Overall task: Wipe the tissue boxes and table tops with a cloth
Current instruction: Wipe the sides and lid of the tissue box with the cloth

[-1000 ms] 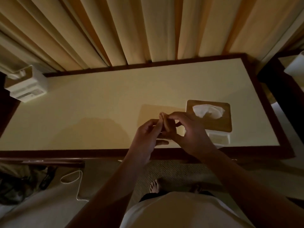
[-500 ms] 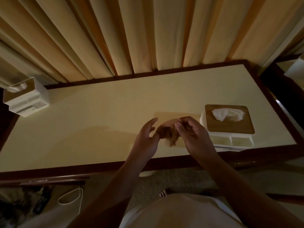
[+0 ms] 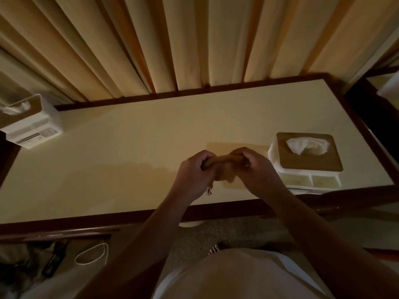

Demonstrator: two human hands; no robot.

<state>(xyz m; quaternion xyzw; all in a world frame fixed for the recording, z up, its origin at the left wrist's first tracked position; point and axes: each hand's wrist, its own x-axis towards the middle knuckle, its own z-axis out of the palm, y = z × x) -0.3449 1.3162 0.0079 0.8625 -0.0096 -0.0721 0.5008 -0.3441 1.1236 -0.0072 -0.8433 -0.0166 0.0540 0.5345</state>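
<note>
Nearest, a white shirt fills the bottom of the view, with bare toes showing on the woven carpet just past it. A loop of white cord lies on the floor to the left. Both forearms reach over the dark front edge of the table. Above its pale top, near the front, the left hand and right hand are close together, each curled tight round one end of a brown cloth. The cloth is bunched into a roll between them, with loose folds hanging below. Just right of the right hand stands a white tissue box with a wooden lid and a tissue poking out. A second tissue box sits at the far left corner. Pleated curtains hang behind the table.
</note>
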